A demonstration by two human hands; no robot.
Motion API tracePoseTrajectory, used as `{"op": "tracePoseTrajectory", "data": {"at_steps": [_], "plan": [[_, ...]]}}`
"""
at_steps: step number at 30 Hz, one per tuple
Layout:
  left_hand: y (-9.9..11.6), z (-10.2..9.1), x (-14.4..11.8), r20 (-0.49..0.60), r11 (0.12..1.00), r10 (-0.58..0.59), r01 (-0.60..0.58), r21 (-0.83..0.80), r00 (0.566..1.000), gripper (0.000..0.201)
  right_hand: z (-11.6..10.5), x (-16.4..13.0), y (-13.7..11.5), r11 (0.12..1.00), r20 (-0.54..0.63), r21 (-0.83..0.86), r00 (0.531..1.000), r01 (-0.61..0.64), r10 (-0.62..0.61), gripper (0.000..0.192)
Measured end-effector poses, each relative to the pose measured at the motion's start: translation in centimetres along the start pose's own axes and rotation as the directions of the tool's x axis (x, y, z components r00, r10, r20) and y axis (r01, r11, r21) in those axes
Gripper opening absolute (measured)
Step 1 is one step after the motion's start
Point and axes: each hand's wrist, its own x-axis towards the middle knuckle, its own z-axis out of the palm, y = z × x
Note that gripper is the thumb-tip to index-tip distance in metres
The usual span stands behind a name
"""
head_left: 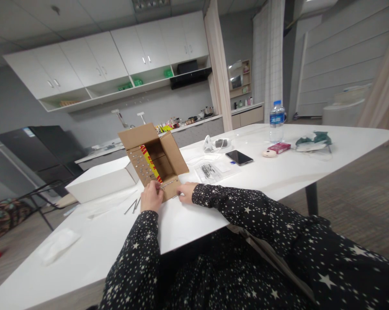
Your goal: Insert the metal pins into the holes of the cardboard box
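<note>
An open cardboard box (165, 155) lies on its side on the white table (272, 176), its opening toward me. Several small metal pieces stick in rows on its left flap (139, 165) and along its near flap (168, 185). My left hand (152, 196) rests on the near flap's left end, fingers pinched at a metal piece. Fingers curled, my right hand (186, 192) touches the flap's right end and the table. Whether either hand holds a piece is too small to tell. Both sleeves are black with white stars.
A white box (99, 183) sits left of the cardboard box, thin metal rods (131, 206) in front of it. A plastic bag of parts (209, 172), phone (239, 157), water bottle (276, 121), red packet (279, 147) and green cloth (313, 141) lie farther right. A folded tissue (57, 244) lies near left.
</note>
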Motion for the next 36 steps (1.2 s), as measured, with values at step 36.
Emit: {"op": "tracePoseTrajectory", "data": {"at_steps": [36], "plan": [[2.4,-0.7,-0.4,-0.059,0.91,0.244,-0.249,-0.332,0.968,0.015,-0.6,-0.5,0.1,0.999,0.0,0.021,1.0,0.028,-0.028,0.034]]}}
